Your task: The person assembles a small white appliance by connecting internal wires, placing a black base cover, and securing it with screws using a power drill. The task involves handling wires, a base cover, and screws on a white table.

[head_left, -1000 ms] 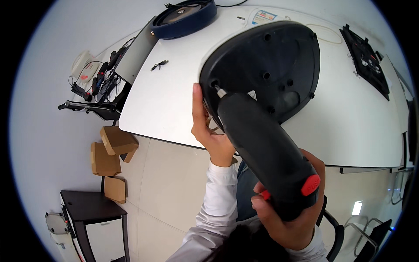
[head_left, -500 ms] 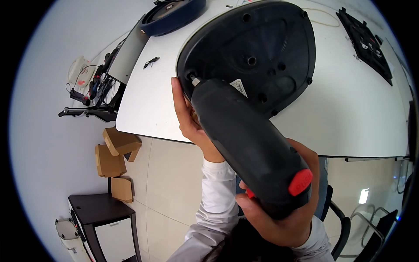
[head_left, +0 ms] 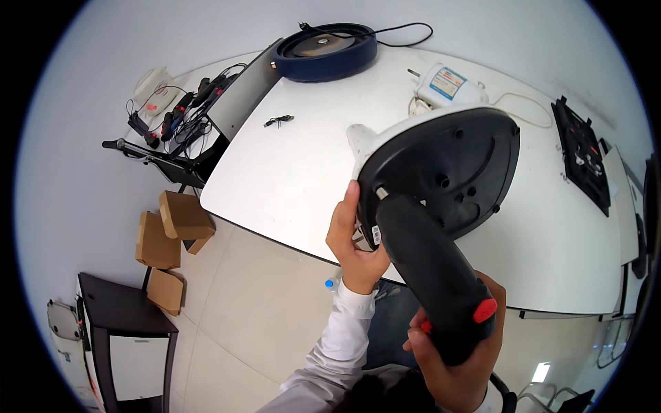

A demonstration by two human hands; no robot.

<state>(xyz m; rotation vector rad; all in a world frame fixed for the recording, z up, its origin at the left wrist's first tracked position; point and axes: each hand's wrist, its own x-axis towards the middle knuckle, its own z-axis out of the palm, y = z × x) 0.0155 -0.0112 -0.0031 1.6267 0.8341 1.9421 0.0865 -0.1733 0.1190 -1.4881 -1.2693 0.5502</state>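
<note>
A white device with a rounded black underside [head_left: 475,155] is tipped up over the white table, its underside and several screw holes facing me. My left hand [head_left: 358,258] is closed round its left edge, thumb and fingers against the shell. My right hand [head_left: 469,382] grips a black cordless screwdriver [head_left: 430,265] with red buttons. The metal bit [head_left: 381,193] points into a recess near the left edge of the underside; its tip is hidden there. A small white label [head_left: 376,235] shows beside my left fingers.
On the table stand a dark blue round appliance [head_left: 323,51] with a black cord, a white container [head_left: 451,86] with a blue label, a short black cable [head_left: 279,121] and an open black tool case [head_left: 582,155]. Cardboard boxes [head_left: 186,217] and a dark cabinet [head_left: 124,310] are at left.
My view has shifted, and more of the table's far side shows. The device appears further right and more tilted, with its white shell visible. The screwdriver still meets the left-edge recess.
</note>
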